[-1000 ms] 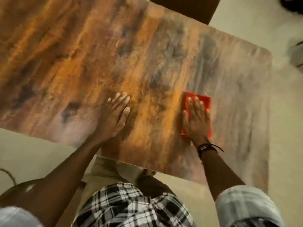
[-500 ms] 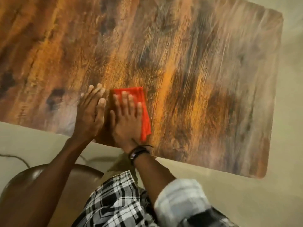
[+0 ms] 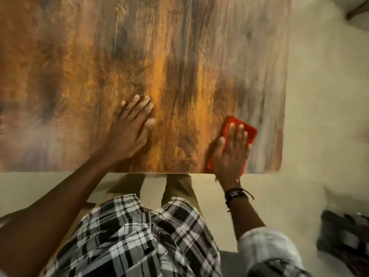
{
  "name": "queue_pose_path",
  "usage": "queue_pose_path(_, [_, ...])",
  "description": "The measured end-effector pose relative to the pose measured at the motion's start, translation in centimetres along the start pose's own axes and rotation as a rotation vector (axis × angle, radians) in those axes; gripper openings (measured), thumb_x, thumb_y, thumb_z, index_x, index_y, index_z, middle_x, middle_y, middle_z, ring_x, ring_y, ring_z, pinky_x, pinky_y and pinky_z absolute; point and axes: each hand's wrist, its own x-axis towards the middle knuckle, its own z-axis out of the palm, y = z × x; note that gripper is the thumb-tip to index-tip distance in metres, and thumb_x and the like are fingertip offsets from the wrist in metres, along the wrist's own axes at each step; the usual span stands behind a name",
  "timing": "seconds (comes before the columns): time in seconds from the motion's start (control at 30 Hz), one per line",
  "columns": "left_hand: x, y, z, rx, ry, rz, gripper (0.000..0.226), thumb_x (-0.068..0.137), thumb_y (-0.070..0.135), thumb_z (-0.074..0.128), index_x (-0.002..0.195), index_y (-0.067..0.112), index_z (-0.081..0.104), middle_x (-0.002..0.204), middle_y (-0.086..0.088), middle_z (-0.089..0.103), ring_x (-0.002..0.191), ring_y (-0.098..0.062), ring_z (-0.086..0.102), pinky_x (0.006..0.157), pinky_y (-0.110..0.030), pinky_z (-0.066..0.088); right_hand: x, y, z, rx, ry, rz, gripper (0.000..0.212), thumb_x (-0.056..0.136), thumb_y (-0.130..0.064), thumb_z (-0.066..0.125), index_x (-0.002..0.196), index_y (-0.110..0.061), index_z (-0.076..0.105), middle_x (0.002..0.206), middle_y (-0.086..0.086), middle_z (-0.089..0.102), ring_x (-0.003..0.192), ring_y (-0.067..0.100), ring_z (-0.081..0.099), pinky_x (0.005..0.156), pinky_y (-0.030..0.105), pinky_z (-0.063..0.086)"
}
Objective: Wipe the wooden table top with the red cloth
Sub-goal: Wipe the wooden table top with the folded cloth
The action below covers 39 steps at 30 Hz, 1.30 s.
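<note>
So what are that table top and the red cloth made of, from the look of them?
Table top: looks like wood, or possibly a wood-print laminate. It has streaky orange-brown grain, a smooth face with a soft sheen, and a thin edge with rounded corners.
Red cloth: soft fabric, perhaps microfibre. It looks matte and lies folded flat under the right hand.

A red cloth (image 3: 250,131) lies on the orange-brown streaked wooden table top (image 3: 139,56); the shirt (image 3: 139,236) is black-and-white plaid.
</note>
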Motion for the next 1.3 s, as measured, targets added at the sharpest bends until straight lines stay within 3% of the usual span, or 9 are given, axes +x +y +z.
queue_pose_path(0.13, [0.9, 4.7, 2.9, 0.062, -0.084, 0.126, 0.061, 0.104, 0.046, 0.016, 0.152, 0.014, 0.035, 0.161, -0.003, 0.029, 0.152, -0.02, 0.015, 0.124, -0.044, 0.006, 5.8, 8.8, -0.5, 0.024, -0.004, 0.287, 0.052, 0.108, -0.035, 0.032, 0.157, -0.02, 0.031, 0.164, 0.006, 0.028, 0.152, 0.025, 0.026, 0.119, 0.055, 0.024])
queue_pose_path(0.27, [1.7, 7.4, 4.6, 0.055, -0.088, 0.157, 0.059, 0.105, 0.045, 0.014, 0.153, 0.016, 0.033, 0.163, -0.002, 0.026, 0.153, -0.018, 0.011, 0.124, -0.046, 0.006, 6.3, 7.3, -0.8, 0.015, 0.052, 0.403, 0.055, 0.106, -0.037, 0.027, 0.158, -0.018, 0.03, 0.164, 0.009, 0.028, 0.151, 0.029, 0.028, 0.117, 0.058, 0.026])
queue_pose_path(0.33, [2.4, 8.7, 5.0, 0.016, -0.056, 0.128, 0.056, 0.105, 0.042, 0.019, 0.152, 0.014, 0.036, 0.161, -0.003, 0.029, 0.153, -0.018, 0.013, 0.124, -0.048, 0.009, 3.0, 3.8, -1.0, -0.021, 0.073, 0.266, 0.057, 0.106, -0.039, 0.026, 0.158, -0.017, 0.029, 0.164, 0.01, 0.026, 0.152, 0.029, 0.025, 0.12, 0.058, 0.022])
queue_pose_path(0.43, [3.8, 10.4, 5.7, -0.005, -0.044, 0.13, 0.055, 0.105, 0.039, 0.021, 0.15, 0.011, 0.039, 0.16, -0.005, 0.032, 0.152, -0.019, 0.015, 0.124, -0.049, 0.011, -2.8, -1.7, -1.4, 0.096, -0.143, -0.109, 0.058, 0.106, -0.041, 0.031, 0.16, -0.022, 0.022, 0.168, 0.005, 0.012, 0.156, 0.024, 0.008, 0.125, 0.053, 0.006])
queue_pose_path(0.53, [5.2, 11.1, 5.9, 0.038, -0.056, 0.168, 0.056, 0.106, 0.04, 0.02, 0.15, 0.012, 0.037, 0.161, -0.006, 0.03, 0.153, -0.018, 0.013, 0.124, -0.047, 0.009, -4.6, 0.2, -1.6, 0.102, -0.17, -0.357, 0.055, 0.104, -0.041, 0.036, 0.157, -0.025, 0.03, 0.166, 0.002, 0.02, 0.155, 0.02, 0.014, 0.124, 0.053, 0.015])
queue_pose_path(0.73, [8.7, 12.2, 6.8, 0.034, -0.042, 0.168, 0.057, 0.106, 0.043, 0.019, 0.151, 0.013, 0.037, 0.161, -0.004, 0.029, 0.153, -0.019, 0.014, 0.124, -0.048, 0.009, 1.8, 13.8, -2.1, -0.001, -0.054, 0.272, 0.056, 0.104, -0.038, 0.03, 0.157, -0.02, 0.03, 0.165, 0.007, 0.026, 0.152, 0.026, 0.024, 0.116, 0.059, 0.028])
queue_pose_path(0.87, [11.2, 13.5, 8.0, 0.042, -0.047, 0.151, 0.056, 0.106, 0.041, 0.02, 0.151, 0.013, 0.037, 0.162, -0.003, 0.029, 0.153, -0.018, 0.014, 0.124, -0.045, 0.008, 5.3, 10.8, -1.9, -0.006, -0.086, 0.123, 0.058, 0.106, -0.04, 0.02, 0.159, -0.018, 0.023, 0.167, 0.009, 0.016, 0.155, 0.028, 0.013, 0.121, 0.059, 0.017])
queue_pose_path(1.0, [13.9, 14.5, 8.5, 0.059, -0.001, 0.108, 0.055, 0.106, 0.041, 0.021, 0.152, 0.015, 0.037, 0.162, -0.002, 0.029, 0.152, -0.017, 0.014, 0.124, -0.043, 0.009, 7.7, 5.4, -1.3, 0.086, -0.206, -0.36, 0.056, 0.106, -0.042, 0.025, 0.159, -0.026, 0.024, 0.168, 0.001, 0.013, 0.156, 0.02, 0.006, 0.125, 0.054, 0.007])
queue_pose_path(1.3, [25.3, 12.1, 6.0, 0.053, 0.144, 0.054, 0.059, 0.105, 0.044, 0.021, 0.152, 0.011, 0.036, 0.16, -0.006, 0.032, 0.152, -0.02, 0.015, 0.124, -0.046, 0.009, 30.8, 1.8, 1.7, 0.128, -0.117, -0.266, 0.057, 0.103, -0.043, 0.025, 0.159, -0.031, 0.023, 0.168, -0.002, 0.016, 0.156, 0.019, 0.01, 0.124, 0.053, 0.001])
